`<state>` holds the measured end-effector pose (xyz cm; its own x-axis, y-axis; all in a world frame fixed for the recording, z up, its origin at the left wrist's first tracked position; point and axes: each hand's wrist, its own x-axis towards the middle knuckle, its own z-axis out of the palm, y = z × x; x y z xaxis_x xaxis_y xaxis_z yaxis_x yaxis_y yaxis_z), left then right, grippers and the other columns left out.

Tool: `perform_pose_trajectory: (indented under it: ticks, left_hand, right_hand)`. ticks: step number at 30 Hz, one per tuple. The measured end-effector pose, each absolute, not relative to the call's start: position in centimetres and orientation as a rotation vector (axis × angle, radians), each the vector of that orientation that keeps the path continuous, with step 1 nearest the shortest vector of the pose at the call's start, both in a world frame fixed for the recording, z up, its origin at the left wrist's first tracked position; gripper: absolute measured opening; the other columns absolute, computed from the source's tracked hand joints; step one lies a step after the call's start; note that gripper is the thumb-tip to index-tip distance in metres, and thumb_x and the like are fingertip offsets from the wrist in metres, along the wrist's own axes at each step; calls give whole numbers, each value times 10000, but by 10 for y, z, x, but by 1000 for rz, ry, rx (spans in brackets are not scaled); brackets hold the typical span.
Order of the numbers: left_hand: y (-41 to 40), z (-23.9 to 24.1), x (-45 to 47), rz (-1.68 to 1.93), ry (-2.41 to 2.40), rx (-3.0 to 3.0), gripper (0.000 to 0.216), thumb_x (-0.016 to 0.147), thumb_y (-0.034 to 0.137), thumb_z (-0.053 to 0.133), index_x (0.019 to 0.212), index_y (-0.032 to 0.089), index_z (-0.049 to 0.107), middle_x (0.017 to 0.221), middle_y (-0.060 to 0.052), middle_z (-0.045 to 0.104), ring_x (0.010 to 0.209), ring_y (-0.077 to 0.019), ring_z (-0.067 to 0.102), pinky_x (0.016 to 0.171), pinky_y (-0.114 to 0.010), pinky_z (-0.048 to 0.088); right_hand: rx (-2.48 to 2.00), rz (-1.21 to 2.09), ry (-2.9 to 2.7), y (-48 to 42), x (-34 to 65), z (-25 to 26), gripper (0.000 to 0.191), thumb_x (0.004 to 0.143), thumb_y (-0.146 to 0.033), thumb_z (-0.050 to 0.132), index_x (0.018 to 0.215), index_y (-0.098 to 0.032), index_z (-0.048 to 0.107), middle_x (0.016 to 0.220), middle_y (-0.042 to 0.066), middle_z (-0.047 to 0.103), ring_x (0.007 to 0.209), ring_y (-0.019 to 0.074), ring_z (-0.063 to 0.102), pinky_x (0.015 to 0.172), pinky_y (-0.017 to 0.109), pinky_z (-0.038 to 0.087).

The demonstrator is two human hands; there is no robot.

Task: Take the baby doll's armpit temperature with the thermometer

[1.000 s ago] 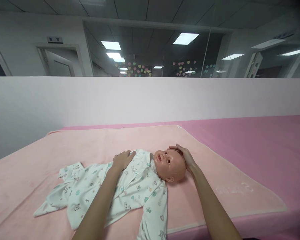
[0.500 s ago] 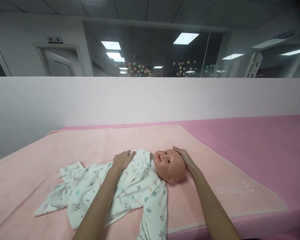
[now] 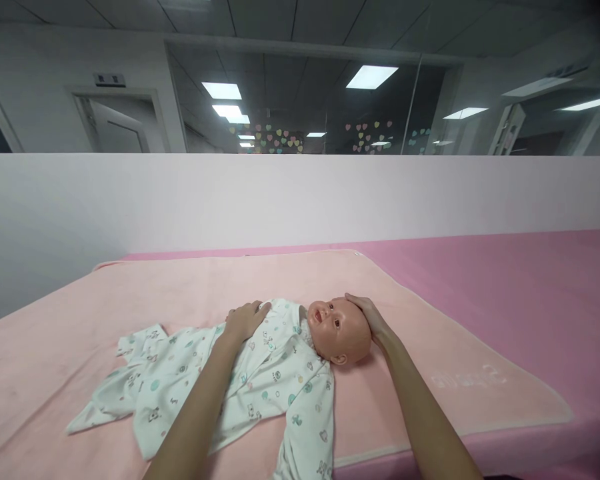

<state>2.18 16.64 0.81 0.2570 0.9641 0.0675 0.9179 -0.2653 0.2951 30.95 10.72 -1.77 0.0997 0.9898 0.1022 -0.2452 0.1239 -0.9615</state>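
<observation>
Doll [image 3: 285, 367] lies face-up mid-blanket [image 3: 430, 333], long axis along the blanket's length, head [image 3: 339, 331] toward its right end. Our left hand [image 3: 245, 320] rests flat on the chest, fingers spread. Our right hand [image 3: 373, 317] curves over the crown (loose, no clasp). Risk, we judge: the head rolls sideways if that hand slips.

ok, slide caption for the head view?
Left hand flat on a doll's patterned romper, right hand cupping its head, on a pink blanket.

An office: ceiling light panels [image 3: 371, 76], glass partition [image 3: 300, 107], doors [image 3: 117, 127].
</observation>
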Motion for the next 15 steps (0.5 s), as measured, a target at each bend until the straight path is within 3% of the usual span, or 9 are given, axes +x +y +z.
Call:
perform_pose_trajectory:
  ticks: [5,15]
  left_hand:
    - [167,8,23,345,1774,2327,596,803,590,176,1101,250,565,1111,-72,621,1035,-285,541,884,-432,357]
    - [168,6,21,342,1765,2331,600,808,591,168,1117,251,553,1124,-79,611,1045,-284,530,889,-440,350]
  right_hand:
    - [-992,1253,-1043,105,309,-17,396,669,-465,642,864,-127,707,869,85,705,833,257,640,774,330,471]
    - [-952,1063,-941,106,309,-14,344,656,-482,639,778,-171,718,919,73,699,941,259,605,851,335,438]
